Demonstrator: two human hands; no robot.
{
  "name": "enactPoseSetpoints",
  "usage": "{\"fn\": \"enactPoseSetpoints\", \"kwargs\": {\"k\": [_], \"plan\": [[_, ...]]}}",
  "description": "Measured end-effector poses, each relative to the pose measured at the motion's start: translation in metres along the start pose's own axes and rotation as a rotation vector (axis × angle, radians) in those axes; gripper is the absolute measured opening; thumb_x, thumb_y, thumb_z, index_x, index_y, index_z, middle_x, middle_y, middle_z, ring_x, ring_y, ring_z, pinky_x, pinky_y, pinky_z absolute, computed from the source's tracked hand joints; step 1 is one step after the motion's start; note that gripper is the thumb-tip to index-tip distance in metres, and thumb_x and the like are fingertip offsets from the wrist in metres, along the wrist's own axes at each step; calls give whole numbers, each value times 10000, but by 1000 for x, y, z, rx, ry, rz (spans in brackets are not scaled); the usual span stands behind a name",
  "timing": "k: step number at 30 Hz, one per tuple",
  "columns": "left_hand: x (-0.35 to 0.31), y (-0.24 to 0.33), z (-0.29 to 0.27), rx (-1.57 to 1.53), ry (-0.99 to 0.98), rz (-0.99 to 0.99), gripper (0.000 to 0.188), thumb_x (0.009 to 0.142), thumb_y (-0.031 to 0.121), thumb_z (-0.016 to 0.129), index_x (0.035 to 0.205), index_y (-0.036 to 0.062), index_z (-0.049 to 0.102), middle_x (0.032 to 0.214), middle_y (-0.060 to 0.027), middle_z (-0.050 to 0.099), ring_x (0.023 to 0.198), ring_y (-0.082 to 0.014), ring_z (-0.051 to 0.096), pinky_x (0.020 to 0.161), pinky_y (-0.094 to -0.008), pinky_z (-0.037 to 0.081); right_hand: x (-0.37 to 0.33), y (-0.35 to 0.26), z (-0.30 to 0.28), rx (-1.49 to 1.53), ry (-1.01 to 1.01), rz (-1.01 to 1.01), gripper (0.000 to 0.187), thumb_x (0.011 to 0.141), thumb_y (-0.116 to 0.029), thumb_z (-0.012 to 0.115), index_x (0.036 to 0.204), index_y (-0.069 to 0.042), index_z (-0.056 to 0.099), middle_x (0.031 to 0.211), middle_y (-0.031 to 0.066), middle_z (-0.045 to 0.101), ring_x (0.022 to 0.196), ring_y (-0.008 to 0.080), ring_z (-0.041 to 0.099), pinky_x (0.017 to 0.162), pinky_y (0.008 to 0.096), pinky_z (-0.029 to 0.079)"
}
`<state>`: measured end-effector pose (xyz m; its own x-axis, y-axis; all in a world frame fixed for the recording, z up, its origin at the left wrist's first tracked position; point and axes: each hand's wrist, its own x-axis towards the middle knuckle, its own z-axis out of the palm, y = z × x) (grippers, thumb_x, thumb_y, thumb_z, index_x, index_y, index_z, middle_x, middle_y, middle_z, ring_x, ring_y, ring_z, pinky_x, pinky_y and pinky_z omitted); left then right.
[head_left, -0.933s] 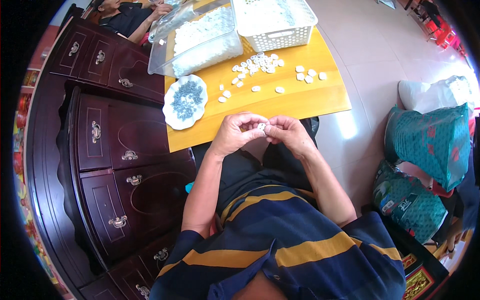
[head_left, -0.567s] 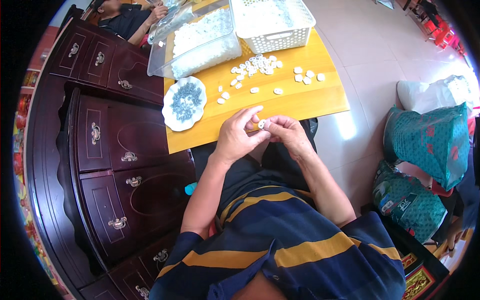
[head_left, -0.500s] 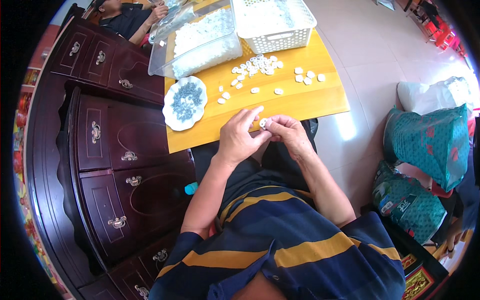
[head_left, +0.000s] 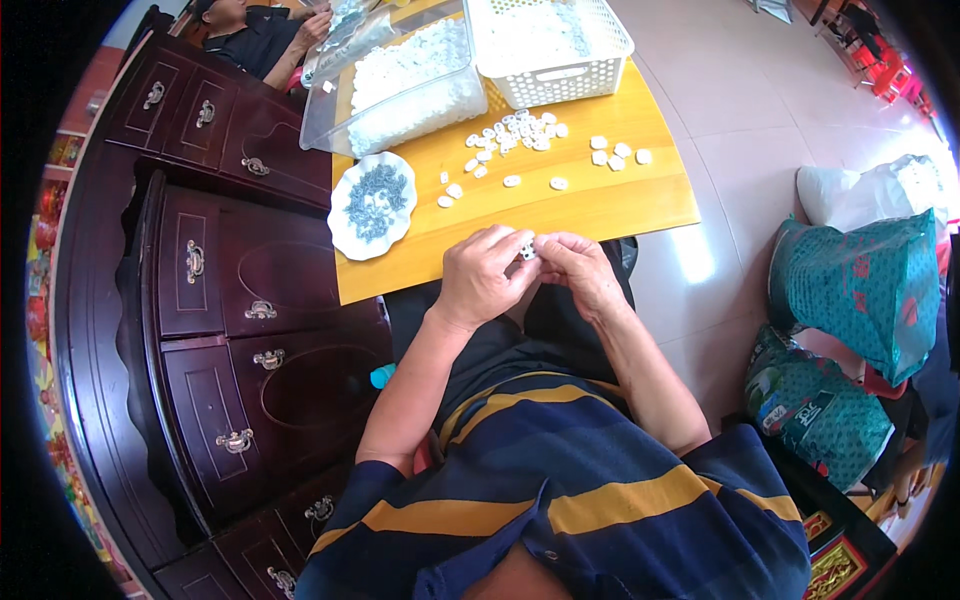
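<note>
Left hand (head_left: 480, 277) and right hand (head_left: 580, 272) pinch one small white piece (head_left: 527, 250) together at the yellow table (head_left: 600, 205) edge; white pieces (head_left: 510, 135) scattered beyond

Home used for piecework: dark carved wooden cabinets (head_left: 230, 330), tiled floor (head_left: 760, 110), yellow low table (head_left: 560, 205), stuffed bags (head_left: 860, 290).

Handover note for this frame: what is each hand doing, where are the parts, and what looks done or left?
Left hand and right hand meet above the lap, pinching one small white piece between their fingertips.
Loose white pieces lie scattered on the yellow table; grey bits fill the white dish.
Clear bin and white basket hold many more.
Done count: cannot tell.
</note>
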<state>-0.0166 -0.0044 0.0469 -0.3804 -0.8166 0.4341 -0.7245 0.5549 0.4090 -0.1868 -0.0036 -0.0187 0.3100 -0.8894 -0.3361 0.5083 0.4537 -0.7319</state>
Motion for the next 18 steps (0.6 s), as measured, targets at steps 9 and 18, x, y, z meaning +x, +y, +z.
{"fn": "enactPoseSetpoints", "kwargs": {"k": [9, 18], "plan": [[-3, -4, -2, -1, -23, 70, 248, 775, 87, 801, 1003, 6, 746, 887, -133, 735, 789, -303, 718, 697, -375, 583, -5, -1, 8, 10, 0, -11, 168, 987, -214, 700, 923, -70, 755, 831, 13, 728, 745, 89, 656, 724, 242, 527], [-3, -3, 1, -11, 9, 83, 186, 821, 61, 773, 995, 2, 747, 893, -147, 742, 792, -303, 723, 705, -375, 585, -7, -3, 11, -1, 33, -59, 168, 976, -197, 709, 878, -68, 752, 795, -2, 704, 725, 70, 606, 701, 220, 473]]}}
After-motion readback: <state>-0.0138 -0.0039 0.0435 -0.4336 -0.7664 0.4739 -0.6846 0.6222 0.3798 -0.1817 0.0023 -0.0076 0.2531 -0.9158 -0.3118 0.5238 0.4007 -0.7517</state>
